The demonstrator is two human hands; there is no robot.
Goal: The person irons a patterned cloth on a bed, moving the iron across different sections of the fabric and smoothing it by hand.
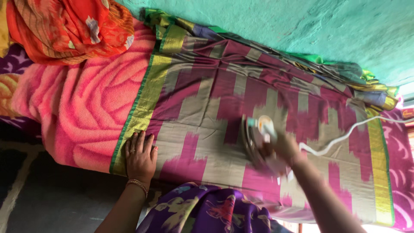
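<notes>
While right hand grips iron (blurred, likely by handle), left hand lies flat, open.
Sari thin, slippery, creases; pin near bed-edge border. Iron heavy, hot: handle only.

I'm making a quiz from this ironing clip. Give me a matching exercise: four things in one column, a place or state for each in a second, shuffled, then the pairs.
Things:
1. left hand
2. right hand
3. orange cloth
4. white cord

Places or states:
A. bunched at the top left corner
B. grips the iron, blurred
C. trails from the iron toward the right edge
D. flat on the sari's gold border

Pairs: 1-D, 2-B, 3-A, 4-C
</notes>
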